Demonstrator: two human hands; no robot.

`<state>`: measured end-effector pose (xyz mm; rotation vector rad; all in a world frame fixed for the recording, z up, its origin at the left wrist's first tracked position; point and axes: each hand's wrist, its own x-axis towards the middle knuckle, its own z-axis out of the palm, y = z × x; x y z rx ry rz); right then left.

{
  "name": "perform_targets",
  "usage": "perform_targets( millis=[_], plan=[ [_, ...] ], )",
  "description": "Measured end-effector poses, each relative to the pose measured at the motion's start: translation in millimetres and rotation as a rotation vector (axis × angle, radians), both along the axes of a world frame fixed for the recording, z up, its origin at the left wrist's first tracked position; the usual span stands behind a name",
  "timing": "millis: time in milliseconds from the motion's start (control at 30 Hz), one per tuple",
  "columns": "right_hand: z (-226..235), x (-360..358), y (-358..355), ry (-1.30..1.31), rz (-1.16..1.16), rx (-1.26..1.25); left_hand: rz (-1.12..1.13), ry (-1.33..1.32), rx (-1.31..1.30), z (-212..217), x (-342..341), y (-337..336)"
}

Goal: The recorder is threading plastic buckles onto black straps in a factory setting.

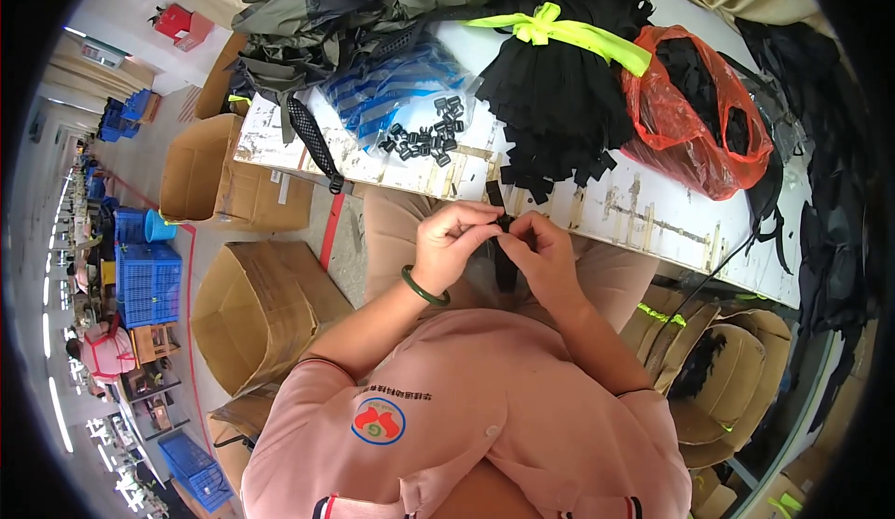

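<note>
At the table's near edge, both hands meet over a black webbing strap (505, 272). My left hand (451, 244), with a dark green bangle (425, 288) on its wrist, pinches the strap between thumb and fingers. My right hand (543, 256) grips it from the other side with curled fingers. A small dark piece, perhaps a buckle, shows between the fingertips, mostly covered. The strap's lower end hangs toward my lap. Just beyond lie a pile of small black plastic buckles (429, 139) and a bundle of black straps (559, 90) tied with a neon yellow band (559, 34).
A red plastic bag (690, 137) with black pieces stands at the table's right. Dark grey fabric (326, 15) and a blue-striped clear bag (392, 85) lie back left. Cardboard boxes (256, 309) flank me. Black straps (839, 239) hang at the far right.
</note>
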<state>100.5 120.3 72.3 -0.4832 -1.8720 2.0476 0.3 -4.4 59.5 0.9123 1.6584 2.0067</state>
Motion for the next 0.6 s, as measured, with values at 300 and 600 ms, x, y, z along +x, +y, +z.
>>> perform_targets(
  millis=[300, 600],
  plan=[
    [-2, -1, 6, -0.169, 0.072, -0.256, -0.006, 0.041, -0.049, 2, -1, -5],
    [-19, 5, 13, -0.172, 0.208, -0.149, -0.106, 0.351, -0.174, 2, -7, -6]
  ],
)
